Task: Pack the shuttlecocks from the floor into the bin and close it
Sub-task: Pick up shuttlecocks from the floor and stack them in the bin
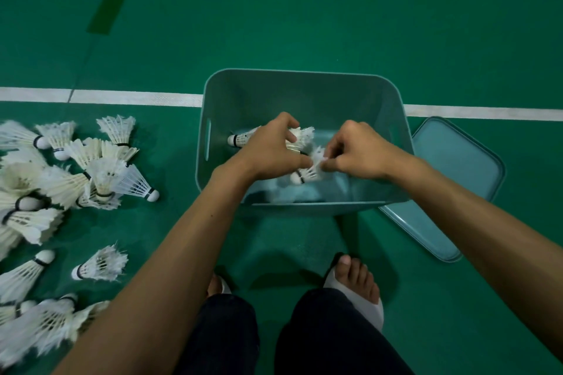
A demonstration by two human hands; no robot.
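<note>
Shuttlecocks (pixel 304 134) pinched in fingers (pixel 335 165) (apparently inside bin (pixel 304 91)).

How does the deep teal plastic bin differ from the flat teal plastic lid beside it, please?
The deep teal plastic bin stands open-topped and holds white feather shuttlecocks; the flat teal plastic lid lies flat on the floor. The bin has a slot handle in its wall; the lid shows none. Both are teal with rounded corners.

One bin (pixel 304 91), one lid (pixel 451 179), two hands (pixel 271 151) (pixel 356 155), many shuttlecocks (pixel 103 179)
</note>
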